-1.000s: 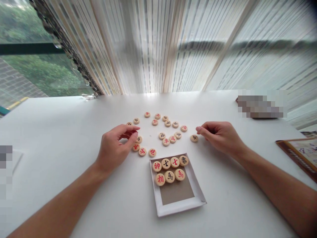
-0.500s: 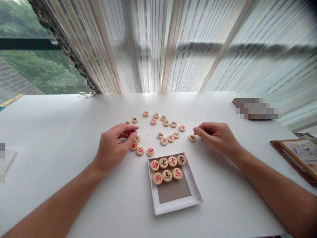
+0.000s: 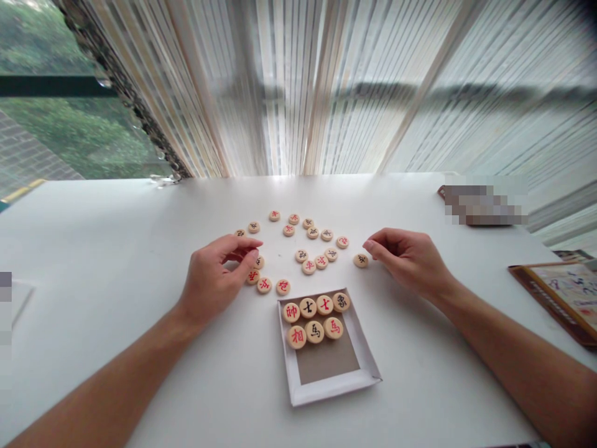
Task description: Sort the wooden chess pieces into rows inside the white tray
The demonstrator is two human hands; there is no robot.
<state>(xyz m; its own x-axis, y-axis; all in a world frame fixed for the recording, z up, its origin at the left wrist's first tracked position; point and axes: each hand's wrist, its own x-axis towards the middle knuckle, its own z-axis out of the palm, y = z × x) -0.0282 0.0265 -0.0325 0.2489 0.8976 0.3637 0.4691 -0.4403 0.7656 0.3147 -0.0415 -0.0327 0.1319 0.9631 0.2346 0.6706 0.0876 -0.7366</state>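
Observation:
My left hand hovers by the left group of round wooden Chinese chess pieces, its thumb and forefinger slightly apart and nothing seen between them. It partly hides a black-lettered piece; a red-lettered piece lies just below. My right hand is curled, thumb against forefinger, with nothing showing at the tips. Beside those fingertips lies a single black-lettered piece. Between my hands and nearer me, a shallow white box holds two rows of pieces, including a red-lettered one, along its far side.
Several more pieces lie scattered mid-table, among them a red-lettered piece and another just beyond the box. A patterned box or booklet lies at the right edge. A striped curtain hangs behind the white table.

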